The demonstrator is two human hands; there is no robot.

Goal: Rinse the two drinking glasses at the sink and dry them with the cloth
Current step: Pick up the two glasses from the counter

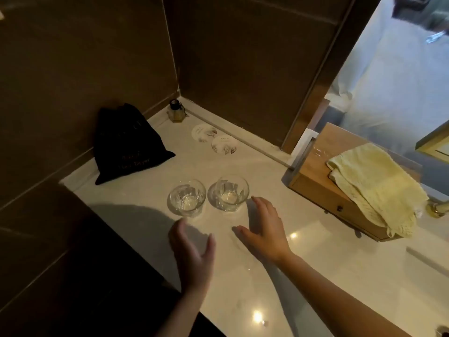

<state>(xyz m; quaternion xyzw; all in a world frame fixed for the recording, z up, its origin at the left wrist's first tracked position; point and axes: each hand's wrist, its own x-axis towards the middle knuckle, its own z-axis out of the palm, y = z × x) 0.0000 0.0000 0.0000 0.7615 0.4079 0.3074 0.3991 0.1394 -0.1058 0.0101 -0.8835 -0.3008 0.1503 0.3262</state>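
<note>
Brown tiled walls point(85, 69) closed in the corner, and a pale, glossy stone bench point(255, 171) ran out from it. On the right of the bench stood a wooden box point(313, 186) with a small drawer knob, and a black bag point(126, 147) leaned against the wall on the left. The yellow cloth point(374, 181) lay draped over the box and hung down its front, well apart from the glasses. It looked soft and light, easy to gather up in one fist.

My left hand point(194, 254) and my right hand point(264, 229) were both open, fingers spread and gently curved, with nothing in either. The right fingertips were just beside the right glass point(228, 193); I could not tell if they touched it. The left hand was near the left glass point(186, 198) but short of it.

The two glasses stood upright, side by side, nearly touching, in the middle of the bench. They were short, clear tumblers with thick-looking bases, so I judged them stiff, weighty for their size and breakable on that hard stone. Wet, they would turn slippery. I would wrap my fingers and thumb round the lower wall of each, not pinch the thin rim, and keep them from knocking together.

Behind them lay two round coasters point(213, 138), and a small bottle point(174, 110) stood in the corner.
</note>
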